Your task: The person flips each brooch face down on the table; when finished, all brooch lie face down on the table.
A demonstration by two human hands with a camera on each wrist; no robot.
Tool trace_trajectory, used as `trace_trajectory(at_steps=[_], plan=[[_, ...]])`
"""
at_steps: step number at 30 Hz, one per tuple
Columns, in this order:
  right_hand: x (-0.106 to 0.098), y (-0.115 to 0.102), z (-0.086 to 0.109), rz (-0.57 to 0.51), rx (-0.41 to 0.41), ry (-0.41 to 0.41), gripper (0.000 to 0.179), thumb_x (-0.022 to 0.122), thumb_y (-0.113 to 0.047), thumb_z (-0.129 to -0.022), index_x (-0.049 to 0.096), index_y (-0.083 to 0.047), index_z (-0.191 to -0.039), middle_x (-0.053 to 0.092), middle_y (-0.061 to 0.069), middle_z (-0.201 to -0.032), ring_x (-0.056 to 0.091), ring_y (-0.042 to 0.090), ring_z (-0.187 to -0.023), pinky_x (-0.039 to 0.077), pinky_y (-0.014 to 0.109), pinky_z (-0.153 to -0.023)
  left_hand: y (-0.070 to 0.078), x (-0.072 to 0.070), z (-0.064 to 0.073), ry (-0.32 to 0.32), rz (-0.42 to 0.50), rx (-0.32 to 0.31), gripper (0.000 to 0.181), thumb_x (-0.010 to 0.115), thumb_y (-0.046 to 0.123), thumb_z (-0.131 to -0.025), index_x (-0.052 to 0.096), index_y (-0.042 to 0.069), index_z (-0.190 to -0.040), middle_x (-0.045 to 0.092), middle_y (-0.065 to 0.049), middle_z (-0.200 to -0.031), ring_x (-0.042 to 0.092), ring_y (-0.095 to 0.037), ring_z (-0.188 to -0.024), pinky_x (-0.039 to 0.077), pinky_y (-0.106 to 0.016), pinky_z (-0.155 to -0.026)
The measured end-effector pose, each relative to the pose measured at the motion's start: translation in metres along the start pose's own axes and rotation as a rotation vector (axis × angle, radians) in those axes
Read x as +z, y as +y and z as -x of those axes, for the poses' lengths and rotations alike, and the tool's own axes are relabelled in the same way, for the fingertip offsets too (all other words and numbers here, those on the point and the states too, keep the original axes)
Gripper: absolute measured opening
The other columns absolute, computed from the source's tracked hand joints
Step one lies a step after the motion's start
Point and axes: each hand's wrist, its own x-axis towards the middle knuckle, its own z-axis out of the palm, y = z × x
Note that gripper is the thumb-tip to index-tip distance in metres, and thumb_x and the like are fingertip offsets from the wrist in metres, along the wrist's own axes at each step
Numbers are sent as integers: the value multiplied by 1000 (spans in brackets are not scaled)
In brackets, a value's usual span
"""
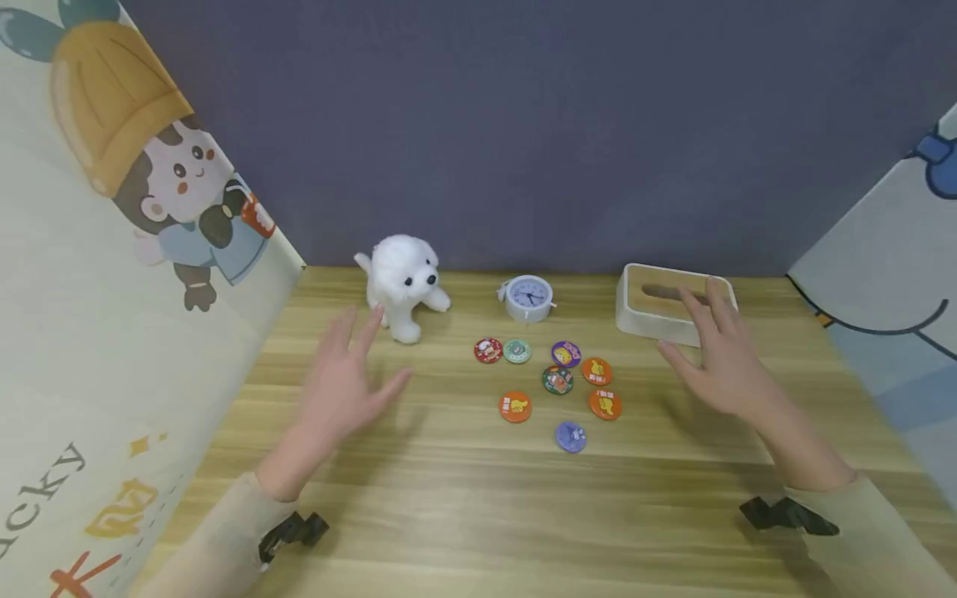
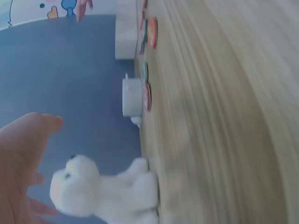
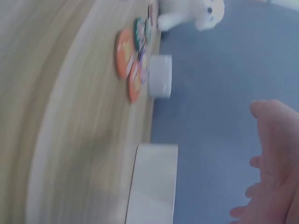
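Observation:
My left hand (image 1: 340, 386) hovers over the table's left side with fingers spread, just in front of a white plush dog (image 1: 399, 282). Nothing is in its grasp. On the right, my other hand (image 1: 725, 365) hangs in the air, fingers apart and holding nothing, near a white box with a wood-coloured slotted top (image 1: 650, 321) that it partly covers. Several round badges lie between the hands: a red one (image 1: 488, 350), a mint one (image 1: 517, 350), a purple one (image 1: 566, 355), a dark green one (image 1: 557, 379), a violet one (image 1: 571, 437) and three orange ones (image 1: 515, 407).
A small white alarm clock (image 1: 529, 297) stands at the back of the wooden table (image 1: 449, 515), between the dog and the box. Behind rises a dark blue-grey panel (image 1: 523, 133). A wall with cartoon prints (image 1: 60, 332) flanks the left, another the right.

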Motion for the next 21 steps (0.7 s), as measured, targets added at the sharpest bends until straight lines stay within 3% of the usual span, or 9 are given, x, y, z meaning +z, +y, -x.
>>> trace_trajectory(at_steps=[2, 4, 9, 11, 17, 21], plan=[[5, -13, -10, -41, -27, 5, 85, 64, -39, -105, 19, -7, -170, -3, 26, -178, 9, 64, -158, 13, 87, -120, 9, 4, -6, 19, 58, 41, 96, 82, 48, -89, 37, 12, -165, 37, -35, -164, 41, -58, -148, 41, -73, -118], [12, -29, -21, -66, -58, 21, 85, 66, -35, -103, 21, -5, -169, 4, 26, -178, 15, 60, -158, 20, 84, -121, 20, 10, -12, -5, 121, 63, 97, 83, 44, -89, 35, 11, -166, 39, -32, -165, 45, -55, -148, 44, -70, -118], [42, -71, -44, -119, -146, 43, 82, 71, -23, -99, 28, -2, -166, 26, 27, -173, 30, 53, -157, 30, 74, -125, 43, 28, -29, -155, 302, 82, 90, 83, 38, -92, 37, 9, -165, 50, -24, -162, 52, -44, -146, 44, -59, -123], [55, -85, -53, -140, -177, 34, 81, 73, -22, -98, 32, -2, -165, 31, 26, -171, 34, 50, -156, 32, 70, -126, 49, 36, -36, -185, 345, 89, 86, 82, 38, -93, 41, 7, -162, 52, -21, -161, 53, -40, -147, 43, -55, -124], [91, -112, -73, -165, -252, -39, 76, 75, -24, -98, 39, -1, -161, 45, 24, -164, 45, 43, -152, 38, 58, -127, 51, 56, -53, -170, 415, 116, 79, 84, 34, -92, 50, 2, -155, 58, -21, -155, 64, -40, -136, 57, -50, -112], [109, -119, -78, -166, -277, -99, 68, 74, -22, -98, 47, 1, -156, 52, 23, -158, 51, 41, -147, 43, 55, -125, 48, 71, -62, -207, 473, 100, 76, 86, 27, -90, 53, -1, -152, 60, -23, -153, 67, -45, -130, 60, -50, -106]])
